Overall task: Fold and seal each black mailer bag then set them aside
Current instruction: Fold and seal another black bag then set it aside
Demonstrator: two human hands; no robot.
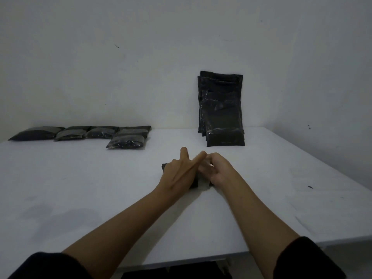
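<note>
One white table (pixel 80 188) filled most of the view, butted against a plain white wall (pixel 141 57). Leaning stack of flat black mailers (pixel 221 109) stood upright at the back right, bottom edges on the table, tops against the wall. Group of folded, sealed bags (pixel 84 133) lay flat at the back left near the wall, some overlapping; the frontmost one (pixel 126 141) sat nearest the centre. Both bare forearms reached in from the bottom, dark sleeves (pixel 46 264) pushed up near the elbows. Current bag (pixel 194 181) lay flat on the table near the middle, mostly hidden under both hands, only its dark left corner and a patch between the wrists showed. Left hand (pixel 180 173) lay over the bag with fingers straight and extended forward, pressing down, not curled round anything. Right hand (pixel 218 171) sat just beside it, touching at the fingertips, fingers curled in over the bag's far edge; whether they pinched a flap or strip could not be told, too dim and blurred.
</note>
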